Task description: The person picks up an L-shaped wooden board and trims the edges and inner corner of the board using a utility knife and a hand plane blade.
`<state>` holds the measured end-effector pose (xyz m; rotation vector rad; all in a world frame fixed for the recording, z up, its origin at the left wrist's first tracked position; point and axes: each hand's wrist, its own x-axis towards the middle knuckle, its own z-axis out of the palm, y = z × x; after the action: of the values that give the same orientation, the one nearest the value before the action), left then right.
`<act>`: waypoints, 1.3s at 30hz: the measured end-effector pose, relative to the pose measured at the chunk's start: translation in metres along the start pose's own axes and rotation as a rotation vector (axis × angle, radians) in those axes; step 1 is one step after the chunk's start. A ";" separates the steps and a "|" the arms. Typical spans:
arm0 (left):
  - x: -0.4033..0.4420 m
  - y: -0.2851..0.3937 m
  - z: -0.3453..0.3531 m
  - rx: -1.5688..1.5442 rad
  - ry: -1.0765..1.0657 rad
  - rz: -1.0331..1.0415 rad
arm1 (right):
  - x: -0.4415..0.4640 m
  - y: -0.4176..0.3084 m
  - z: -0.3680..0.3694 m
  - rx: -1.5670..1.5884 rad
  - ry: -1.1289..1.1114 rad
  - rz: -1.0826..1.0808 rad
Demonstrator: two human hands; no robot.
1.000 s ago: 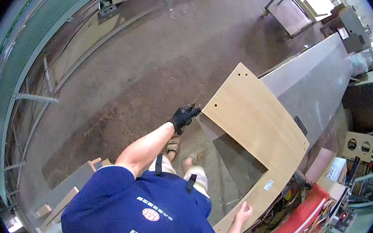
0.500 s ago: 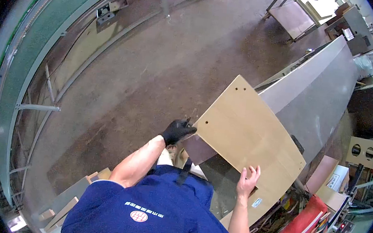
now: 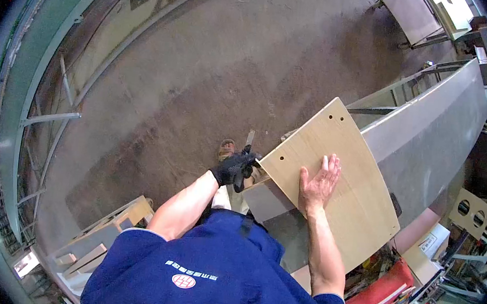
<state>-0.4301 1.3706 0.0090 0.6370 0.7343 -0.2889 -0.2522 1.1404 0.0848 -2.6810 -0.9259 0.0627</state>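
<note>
A flat light-wood panel (image 3: 356, 205) with curved long edges and small dark holes near its corners lies before me on a grey work surface. My right hand (image 3: 318, 186), bare, rests flat on its face with the fingers stretched out. At the panel's left corner is my left hand (image 3: 234, 168) in a black glove, its fingers curled. A narrow, flat, metal-looking strip (image 3: 250, 137) sticks up beyond the glove and seems to belong to a tool in it. The glove hides the rest, so I cannot tell its kind.
A long grey bench (image 3: 434, 142) runs away to the upper right. A cart (image 3: 409, 18) stands at the back right. Beside me on the right are a red padded piece (image 3: 380, 291), a cardboard box (image 3: 422, 260) and cables. A green curved machine frame (image 3: 44, 72) borders the left.
My right hand has moved up from the panel's near edge and now lies flat on its face. The metal strip now shows above my left glove. My view has shifted a little.
</note>
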 end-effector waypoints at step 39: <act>-0.093 0.015 0.090 0.978 0.355 0.158 | 0.006 0.009 0.018 -0.089 0.029 -0.084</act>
<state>-0.4422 1.3283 0.1316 1.6982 0.8575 -0.3911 -0.2452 1.1422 0.0655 -2.7122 -1.0550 -0.0365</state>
